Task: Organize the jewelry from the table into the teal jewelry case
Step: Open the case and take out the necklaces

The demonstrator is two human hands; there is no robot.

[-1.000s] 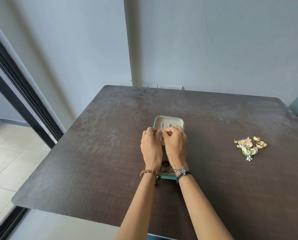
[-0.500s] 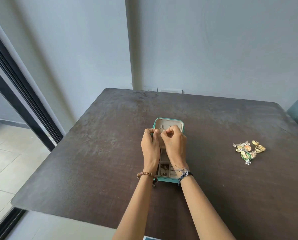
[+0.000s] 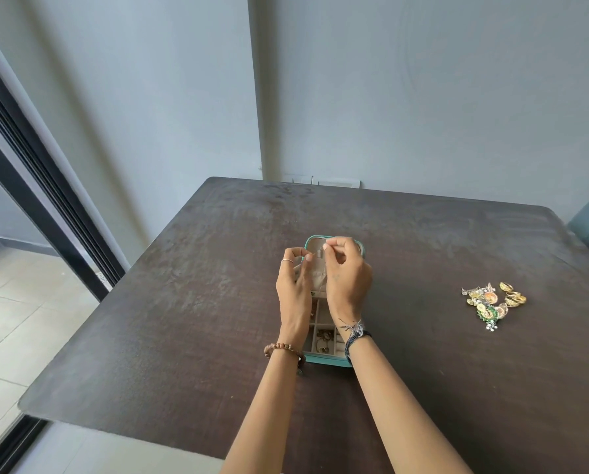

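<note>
A dark brown, rounded-corner wooden table [image 3: 190, 302] stands against a grey wall. Near its centre lies the open teal jewelry case [image 3: 324, 359] with a cream, divided interior; small pieces sit in its near compartments. Above the case, the left hand [image 3: 295, 290] and right hand [image 3: 348, 278] each pinch an end of a thin chain [image 3: 318, 253], too fine to make out fully. Well apart, to the right, lies a heap of gold and green jewelry [image 3: 493, 304].

Soft daylight from the left; sharp focus, edges bowed.
</note>
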